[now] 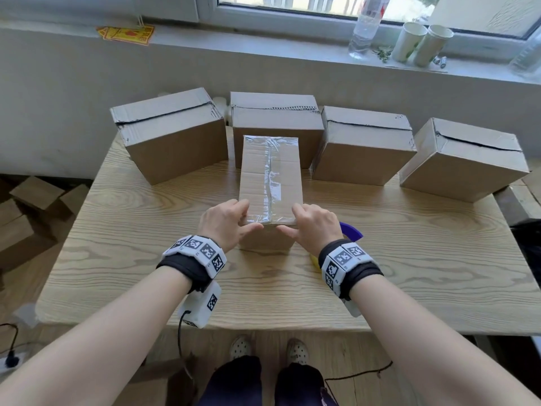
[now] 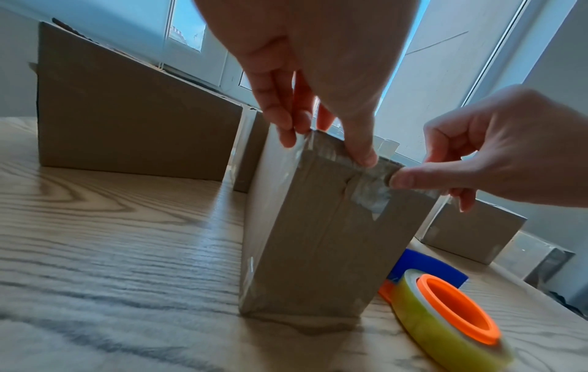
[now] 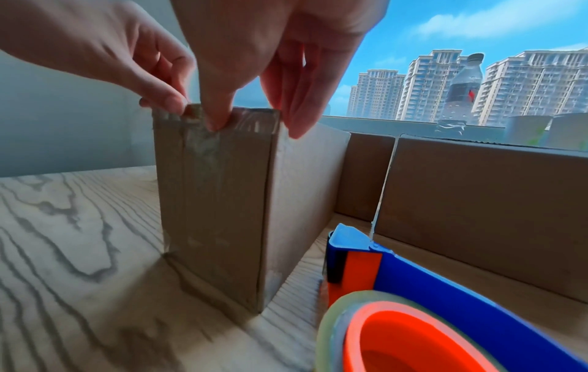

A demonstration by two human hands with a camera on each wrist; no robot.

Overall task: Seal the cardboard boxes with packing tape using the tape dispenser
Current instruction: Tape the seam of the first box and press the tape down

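In the middle of the frame, a narrow taped box [image 1: 270, 183] stands on the wooden surface [image 1: 409, 259]. The left hand [image 1: 227, 222] and right hand [image 1: 314, 224] each pinch its near top corners, thumbs on the front face. The tape dispenser [image 3: 413, 302] lies just right of the box, behind the right wrist.

i'm standing at a pale wood-grain table [image 1: 131, 259] pushed up to a white-framed window [image 1: 322, 13], in a plain room used for packing. brown cardboard boxes [image 1: 172, 133] line the table's far edge, and more cardboard lies piled on the floor [image 1: 26, 218] to my left. on the grey windowsill [image 1: 263, 45] stand a clear plastic water bottle [image 1: 366, 27] and two white paper cups [image 1: 421, 45]. tall apartment towers [image 3: 429, 83] show outside.
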